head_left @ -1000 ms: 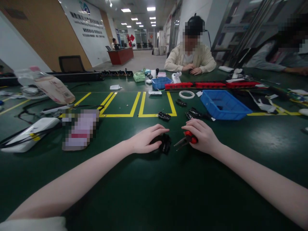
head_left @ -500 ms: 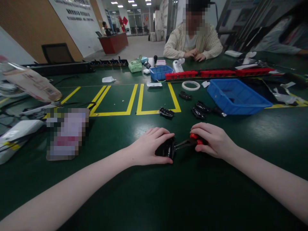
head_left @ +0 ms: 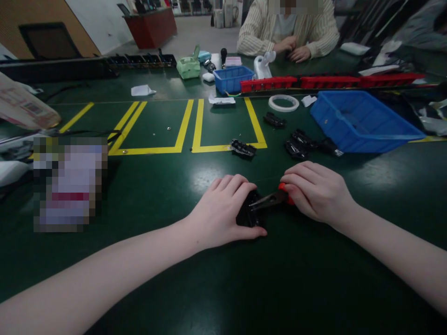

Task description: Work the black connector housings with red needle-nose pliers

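- Table (head_left: 279,288): dark green, yellow tape (head_left: 150,151) upper left to centre.
- Blue bin (head_left: 333,128): upper right.
- White ring (head_left: 283,110): upper right of centre.
- Black part (head_left: 243,149): above centre, overlapping tape.

Dull metal meets glossy black plastic over a smooth green tabletop (head_left: 209,288).
The pliers (head_left: 268,201) pair dark metal with red, plastic-looking grips against a shiny black part (head_left: 250,216); farther off, a black clip-like piece (head_left: 242,149) shows a glossy, ridged surface. At right, a blue bin (head_left: 370,143) has smooth plastic walls, with a glossy red plastic-looking strip (head_left: 268,84) beyond. Flat yellow tape (head_left: 150,150) marks the tabletop, which carries soft sheen; at the far side, a striped cloth shirt (head_left: 256,30) looks matt.
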Motion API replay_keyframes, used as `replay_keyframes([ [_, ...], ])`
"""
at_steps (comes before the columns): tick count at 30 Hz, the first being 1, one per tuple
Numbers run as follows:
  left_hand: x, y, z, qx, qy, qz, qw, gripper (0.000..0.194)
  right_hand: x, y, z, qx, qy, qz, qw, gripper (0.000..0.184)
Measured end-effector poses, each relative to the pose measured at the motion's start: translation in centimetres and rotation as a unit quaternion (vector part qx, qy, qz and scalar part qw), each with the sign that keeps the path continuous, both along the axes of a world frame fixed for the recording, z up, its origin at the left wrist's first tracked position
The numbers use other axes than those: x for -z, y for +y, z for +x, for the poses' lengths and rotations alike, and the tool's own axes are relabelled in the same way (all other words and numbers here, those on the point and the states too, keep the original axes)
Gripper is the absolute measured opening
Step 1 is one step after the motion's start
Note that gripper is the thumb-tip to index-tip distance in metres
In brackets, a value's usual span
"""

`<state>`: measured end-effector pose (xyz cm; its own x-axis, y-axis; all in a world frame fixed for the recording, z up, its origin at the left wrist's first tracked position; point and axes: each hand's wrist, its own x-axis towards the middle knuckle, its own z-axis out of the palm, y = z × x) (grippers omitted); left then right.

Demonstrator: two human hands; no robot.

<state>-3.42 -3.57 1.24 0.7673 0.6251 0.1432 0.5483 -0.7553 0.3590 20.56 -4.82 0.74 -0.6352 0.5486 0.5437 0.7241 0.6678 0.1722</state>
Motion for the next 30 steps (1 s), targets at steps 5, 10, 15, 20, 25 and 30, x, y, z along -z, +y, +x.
replay_keyframes([
  [5,0.0,-0.1,0.0,0.004,0.006,0.020,1.000,0.068,0.0,0.1,0.0,0.006,-0.021,-0.003,1.000,0.016],
  [10,0.0,-0.1,0.0,0.002,0.013,0.030,0.999,0.068,0.0,0.1,0.0,-0.010,-0.011,-0.001,1.000,0.017],
  [15,0.0,-0.1,0.0,0.000,0.020,0.030,0.999,0.068,-0.1,0.1,0.0,-0.011,0.001,-0.015,1.000,0.021],
  [20,-0.3,0.0,-0.4,0.018,0.021,0.027,0.999,0.071,-0.1,0.1,0.0,-0.009,0.015,-0.027,0.999,0.022],
  [25,-0.4,0.8,-0.9,0.053,0.020,0.016,0.998,0.068,0.0,0.0,0.2,-0.001,0.024,-0.046,0.999,0.025],
  [30,-0.2,1.1,-0.8,0.054,0.016,0.025,0.998,0.072,0.0,0.0,0.1,0.006,0.014,-0.046,0.999,0.031],
])
